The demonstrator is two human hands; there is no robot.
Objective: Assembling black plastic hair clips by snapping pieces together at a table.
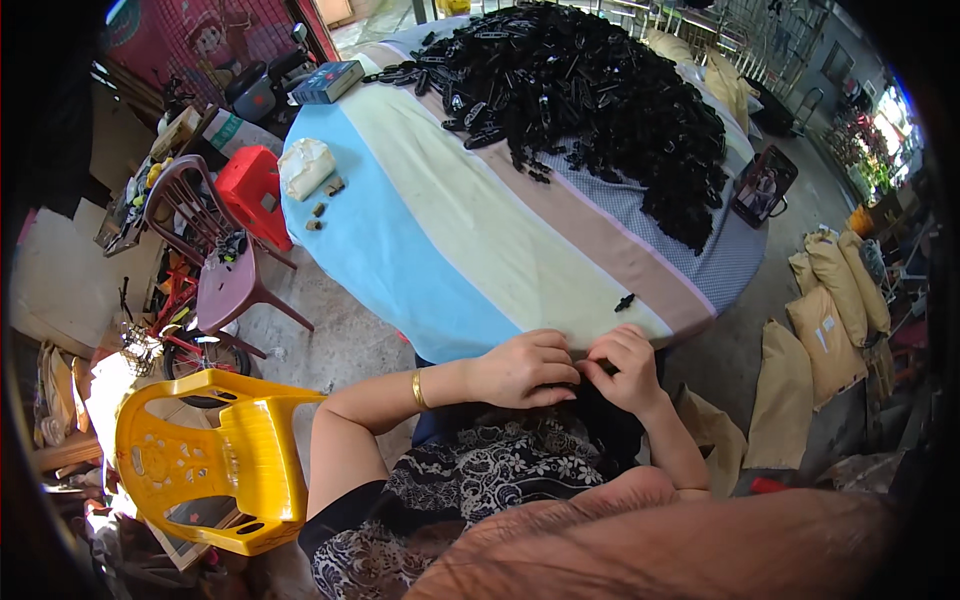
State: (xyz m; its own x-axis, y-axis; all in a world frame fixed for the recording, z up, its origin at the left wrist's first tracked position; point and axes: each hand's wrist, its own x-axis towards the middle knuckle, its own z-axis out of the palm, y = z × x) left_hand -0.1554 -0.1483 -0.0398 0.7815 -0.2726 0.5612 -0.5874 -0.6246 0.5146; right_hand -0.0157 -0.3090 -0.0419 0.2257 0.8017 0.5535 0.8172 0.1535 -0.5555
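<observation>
At the near edge of the cloth-covered table (430, 210), my left hand (522, 370) is closed, its fingers curled and a gold bangle on the wrist. Close beside it, my right hand (622, 367) is pinched with thumb against fingers. Whatever lies between the fingertips is hidden or too small to name. Just beyond the right hand, one small black piece (625, 301) lies on the cloth. A large heap of small black oblong pieces (570, 90) covers the far right part of the table.
A phone (765, 185) stands at the table's right edge. A blue box (328, 82), a white packet (306, 168) and small brown bits (318, 209) sit at the left. Yellow (265, 450) and purple (235, 290) chairs and a red stool (252, 195) stand leftward; sacks (825, 340) rightward.
</observation>
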